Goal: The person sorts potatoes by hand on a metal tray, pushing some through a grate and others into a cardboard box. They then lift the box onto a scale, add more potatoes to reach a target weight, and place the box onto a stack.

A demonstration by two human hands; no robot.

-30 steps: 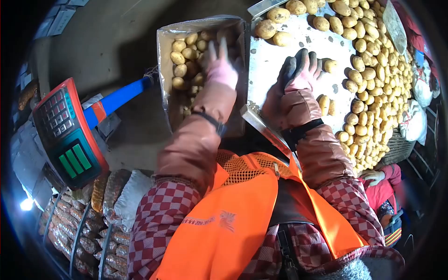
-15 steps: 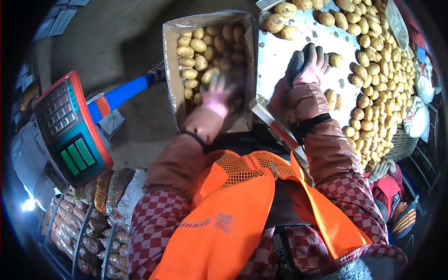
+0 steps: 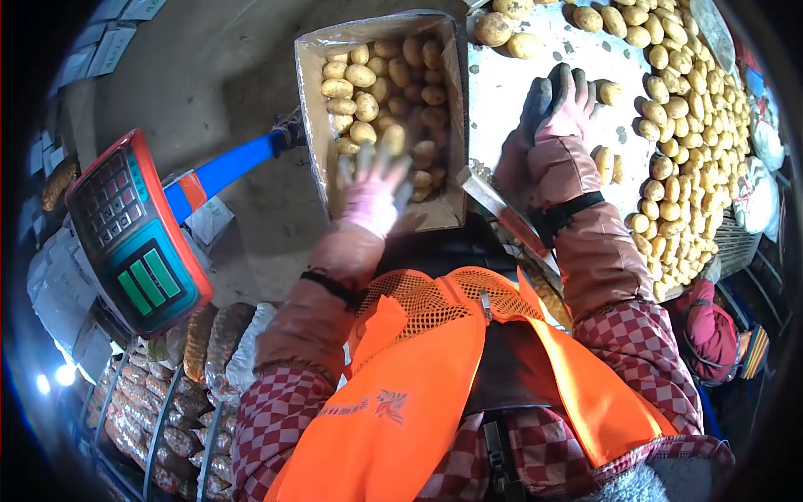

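My left hand (image 3: 373, 194), in a pink glove with grey fingertips, hovers over the near end of a plastic-lined cardboard box (image 3: 314, 125). Its fingers are spread and somewhat blurred, and a blurred potato (image 3: 391, 139) lies just beyond the tips. Several potatoes (image 3: 360, 76) cover the inside of the box. On the white, dirt-specked tabletop (image 3: 510, 92) rests my right hand (image 3: 565, 109), gloved alike, with its fingers stretched out and holding nothing. One potato (image 3: 611, 93) sits beside its fingers, and a pair of potatoes (image 3: 604, 165) lies to the right of the wrist.
A heap of potatoes (image 3: 682, 159) fills the table's right side. Left of the box stands a scale display (image 3: 134, 234) on a blue post (image 3: 226, 173). Bagged goods (image 3: 146, 393) are stacked behind rails at lower left. Another person (image 3: 711, 330) is at lower right.
My left hand has drawn back toward the box's near edge, its fingers spread. My right hand stays flat on the table. The view has shifted slightly, and the other person has leaned away.
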